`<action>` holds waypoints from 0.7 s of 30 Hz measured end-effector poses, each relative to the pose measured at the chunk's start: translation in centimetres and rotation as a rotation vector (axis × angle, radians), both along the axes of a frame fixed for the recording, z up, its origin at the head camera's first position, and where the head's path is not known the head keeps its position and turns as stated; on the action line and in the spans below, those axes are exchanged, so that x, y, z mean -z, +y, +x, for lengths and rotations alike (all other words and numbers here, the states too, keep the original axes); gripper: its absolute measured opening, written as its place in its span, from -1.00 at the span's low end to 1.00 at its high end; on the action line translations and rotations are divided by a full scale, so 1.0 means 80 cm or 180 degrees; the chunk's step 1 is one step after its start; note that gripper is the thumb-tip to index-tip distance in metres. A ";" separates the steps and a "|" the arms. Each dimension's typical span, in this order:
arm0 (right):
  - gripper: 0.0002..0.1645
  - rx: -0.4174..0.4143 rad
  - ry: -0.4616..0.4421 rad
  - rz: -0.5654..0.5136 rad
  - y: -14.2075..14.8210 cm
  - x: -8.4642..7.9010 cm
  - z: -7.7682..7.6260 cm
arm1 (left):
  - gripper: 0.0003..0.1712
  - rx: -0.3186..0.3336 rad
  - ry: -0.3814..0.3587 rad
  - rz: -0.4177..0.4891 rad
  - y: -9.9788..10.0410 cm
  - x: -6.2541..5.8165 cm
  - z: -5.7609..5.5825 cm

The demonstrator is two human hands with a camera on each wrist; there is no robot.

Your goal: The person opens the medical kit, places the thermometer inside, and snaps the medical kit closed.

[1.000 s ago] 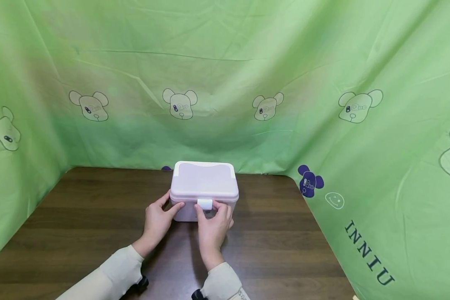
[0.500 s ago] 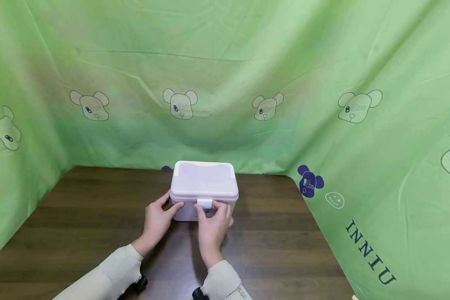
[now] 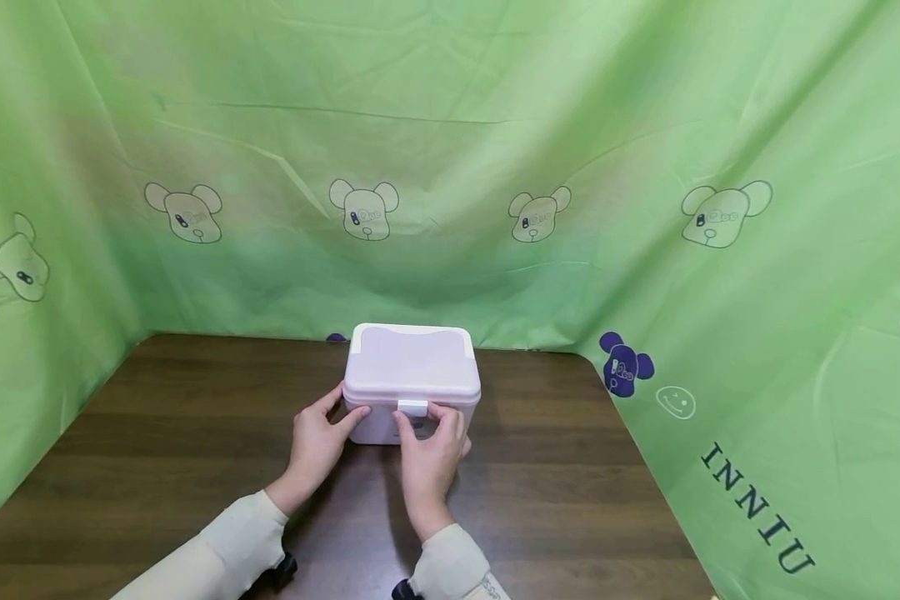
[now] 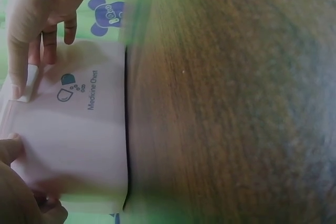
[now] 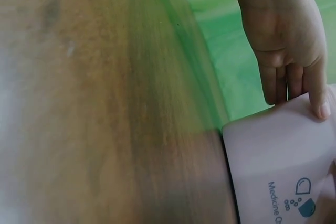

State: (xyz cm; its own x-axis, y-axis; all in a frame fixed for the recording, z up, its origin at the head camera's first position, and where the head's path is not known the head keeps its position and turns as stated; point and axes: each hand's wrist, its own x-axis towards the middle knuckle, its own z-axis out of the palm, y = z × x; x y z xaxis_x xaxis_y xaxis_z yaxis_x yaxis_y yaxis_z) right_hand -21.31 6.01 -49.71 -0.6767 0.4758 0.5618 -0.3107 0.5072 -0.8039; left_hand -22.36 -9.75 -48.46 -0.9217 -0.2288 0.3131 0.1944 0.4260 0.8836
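Observation:
A pale pink medicine chest (image 3: 414,360) with a lilac panel on its lid stands closed on the table. Its front, lettered "Medicine Chest", faces me; a white latch (image 3: 412,408) sits at the lid's front edge. My left hand (image 3: 317,443) holds the front left corner, thumb on the front face and fingers along the left side. With thumb and index finger my right hand (image 3: 431,468) pinches the latch from its two sides. In the left wrist view the chest front (image 4: 68,135) shows both thumbs. The right wrist view shows the chest (image 5: 278,145) with the left hand (image 5: 286,40) at its corner.
The chest stands near the back edge of a dark wooden table (image 3: 555,483). A green curtain (image 3: 450,267) printed with bear heads hangs behind and along both sides. Dark wrist straps sit at both cream sleeves (image 3: 232,533).
The latch looks slightly shorter from above, as if its lower edge has tipped outward a little. Both hands keep their holds; the head view has shifted slightly.

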 end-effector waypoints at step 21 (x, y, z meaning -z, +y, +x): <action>-0.51 -0.1826 -0.0287 0.0224 0.077 -0.006 0.009 | -0.32 0.0277 -0.0072 -0.0526 -0.029 0.000 0.011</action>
